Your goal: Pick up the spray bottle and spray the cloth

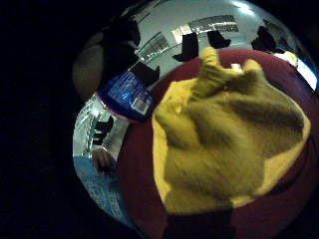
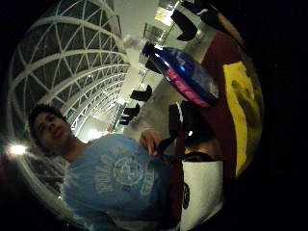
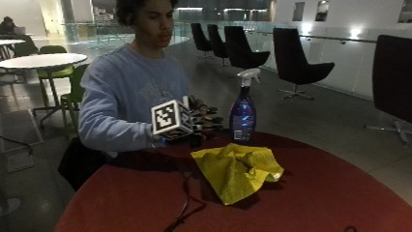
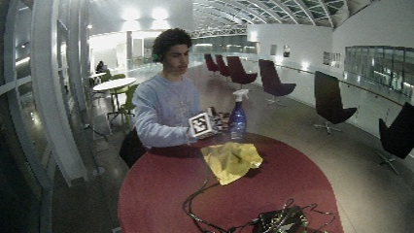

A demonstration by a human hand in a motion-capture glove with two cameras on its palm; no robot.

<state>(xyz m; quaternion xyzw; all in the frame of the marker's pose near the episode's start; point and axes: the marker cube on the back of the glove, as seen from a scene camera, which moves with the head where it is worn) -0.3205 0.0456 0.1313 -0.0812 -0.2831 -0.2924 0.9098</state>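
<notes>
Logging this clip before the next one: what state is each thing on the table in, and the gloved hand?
Bottle: upright on the table, near its edge, not lifted, blue, white trigger head on top.
Cloth: yellow, crumpled, lying on the table in front of the bottle, apart from it.
Right hand: beside the bottle; whether it touches it cannot be told.
Table: red, round, carries bottle and cloth.

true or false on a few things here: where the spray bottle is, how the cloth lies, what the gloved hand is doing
1. The spray bottle stands upright on the red table. True.
2. The yellow cloth is folded into a neat square. False: it lies crumpled.
3. The gloved right hand is beside the bottle, not lifting it. True.
4. The bottle lies on top of the cloth. False: it stands on the table beyond the cloth.
</notes>
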